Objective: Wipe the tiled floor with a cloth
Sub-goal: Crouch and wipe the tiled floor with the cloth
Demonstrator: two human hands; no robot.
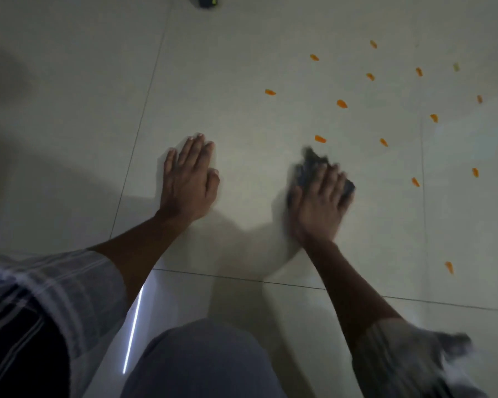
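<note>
Pale glossy tiled floor (242,81), dark grout lines. Left hand (189,179) flat on a tile, fingers straight and together, holding nothing. Right hand (319,202) presses a dark cloth (308,165) to the floor, fingers spread over it, blurred. Small orange bits (341,104) scattered beyond and right of the cloth. Striped sleeves at both forearms.

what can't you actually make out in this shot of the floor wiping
Head view only:
- Dark cloth: smeared by motion and mostly covered by the right hand, so its shape and fabric are unclear.
- Dark object: cut off by the top edge; cannot be identified.
- Orange bits on the tiled floor: too small to identify.
- Floor beneath the flat left hand: hidden by the palm.
- Right sleeve: blurred.
</note>
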